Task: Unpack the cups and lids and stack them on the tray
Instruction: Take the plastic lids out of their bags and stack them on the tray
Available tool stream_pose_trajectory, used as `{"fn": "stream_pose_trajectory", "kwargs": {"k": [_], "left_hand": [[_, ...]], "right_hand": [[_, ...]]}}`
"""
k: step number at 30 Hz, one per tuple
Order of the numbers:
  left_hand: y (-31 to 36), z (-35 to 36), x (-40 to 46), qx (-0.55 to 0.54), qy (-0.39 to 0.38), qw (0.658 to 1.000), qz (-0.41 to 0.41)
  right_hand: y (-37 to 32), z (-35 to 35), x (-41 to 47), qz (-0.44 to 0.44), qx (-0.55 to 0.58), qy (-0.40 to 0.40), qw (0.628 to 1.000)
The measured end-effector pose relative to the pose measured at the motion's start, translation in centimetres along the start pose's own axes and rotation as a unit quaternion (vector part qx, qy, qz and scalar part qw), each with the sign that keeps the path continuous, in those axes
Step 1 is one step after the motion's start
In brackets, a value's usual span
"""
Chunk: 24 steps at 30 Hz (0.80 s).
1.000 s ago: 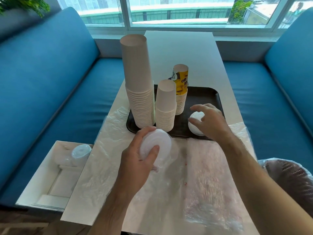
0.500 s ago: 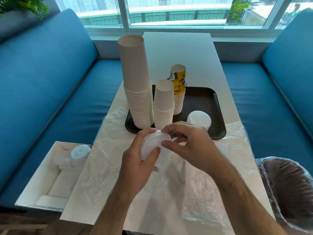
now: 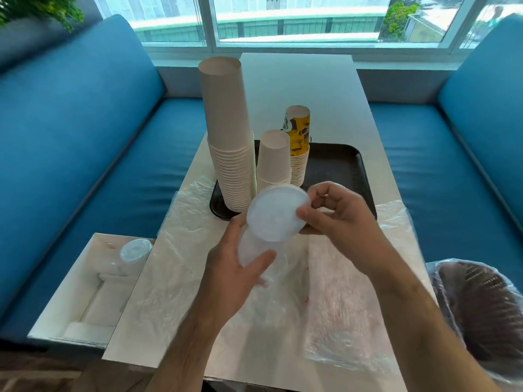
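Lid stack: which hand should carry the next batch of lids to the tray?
Right. The right hand already pinches the top lids and sits nearest the tray, probably best. The left hand grips the lid sleeve lower down, steadying it.

bin (image 3: 481, 312) cropped, tray (image 3: 339, 165) partly hidden

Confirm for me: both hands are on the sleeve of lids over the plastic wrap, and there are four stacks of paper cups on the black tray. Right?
Not quite. The head view shows three cup stacks on the black tray, not four: a tall stack, a short stack and a printed yellow stack. The rest holds: the left hand and right hand hold the lids over the plastic wrap.
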State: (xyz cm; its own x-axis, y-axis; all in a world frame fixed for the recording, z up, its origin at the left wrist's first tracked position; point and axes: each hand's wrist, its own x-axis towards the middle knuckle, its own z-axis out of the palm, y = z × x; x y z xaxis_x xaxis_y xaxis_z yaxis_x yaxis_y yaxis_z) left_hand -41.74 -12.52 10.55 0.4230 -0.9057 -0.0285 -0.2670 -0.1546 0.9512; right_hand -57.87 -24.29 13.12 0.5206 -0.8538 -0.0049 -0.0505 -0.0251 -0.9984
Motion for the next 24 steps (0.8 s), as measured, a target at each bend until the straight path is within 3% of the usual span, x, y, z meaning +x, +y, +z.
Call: {"fn": "stream_pose_trajectory", "kwargs": {"k": [5, 11, 24], "left_hand": [[-0.1, -0.5, -0.2, -0.036, 0.011, 0.999, 0.010], [0.1, -0.5, -0.4, -0.007, 0.013, 1.000, 0.018], [0.2, 0.0, -0.3, 0.002, 0.010, 1.000, 0.013]], "right_hand": [[1.0, -3.6, 0.9, 0.028, 0.104, 0.104, 0.989], [7.7, -9.6, 5.0, 0.128, 0.065, 0.256, 0.956], [9.9, -11.0, 10.5, 0.197, -0.155, 0.220, 0.943]]}}
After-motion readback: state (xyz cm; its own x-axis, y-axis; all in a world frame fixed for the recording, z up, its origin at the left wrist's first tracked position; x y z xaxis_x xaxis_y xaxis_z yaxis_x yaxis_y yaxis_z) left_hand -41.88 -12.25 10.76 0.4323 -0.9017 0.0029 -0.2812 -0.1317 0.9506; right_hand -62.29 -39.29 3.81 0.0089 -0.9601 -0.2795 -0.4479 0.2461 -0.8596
